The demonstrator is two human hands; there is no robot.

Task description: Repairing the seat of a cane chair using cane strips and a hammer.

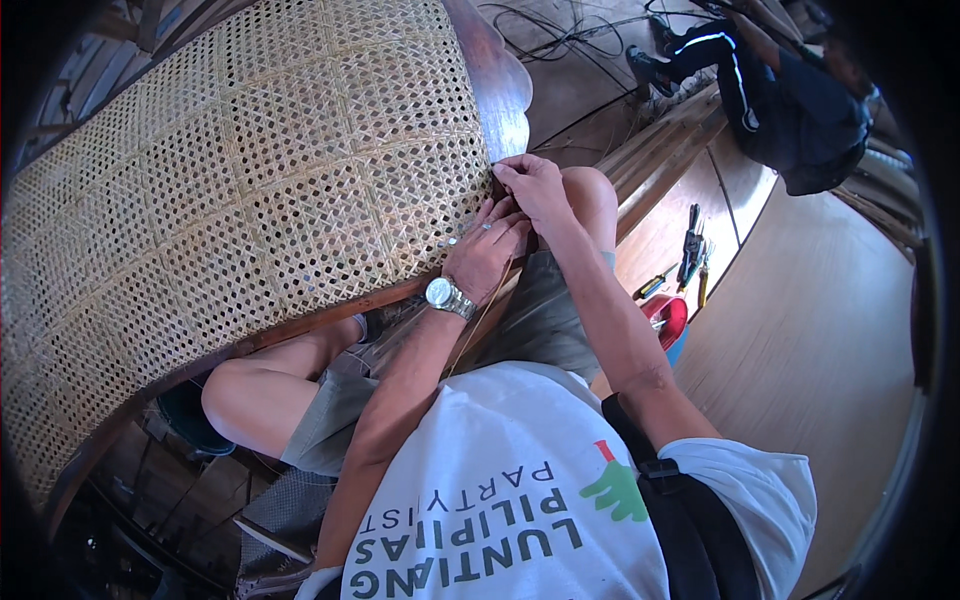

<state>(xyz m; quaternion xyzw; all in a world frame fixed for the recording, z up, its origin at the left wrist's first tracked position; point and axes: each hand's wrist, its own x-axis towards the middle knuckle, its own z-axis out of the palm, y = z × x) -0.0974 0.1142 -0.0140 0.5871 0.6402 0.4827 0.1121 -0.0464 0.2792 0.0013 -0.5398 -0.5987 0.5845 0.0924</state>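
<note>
A large woven cane panel [290, 150] in a dark wooden frame [330, 312] slants across the left and middle. My left hand [482, 257], with a watch and a ring, rests at the panel's near right corner, its fingers bent together against the edge. Just beyond it, my right hand [535, 188] pinches with thumb and forefinger at the same edge; what is between the fingertips is too small to make out. A thin cane strand [480, 322] hangs from beside my left hand toward my lap. The underside of the corner is hidden.
Right of my legs lie screwdrivers [655, 285] and other hand tools [692, 243] near a red container [668, 318]. Long wooden strips [665, 165] lie beyond my knee. Another person [765, 95] sits at the far right. Black cables [570, 35] coil on the floor.
</note>
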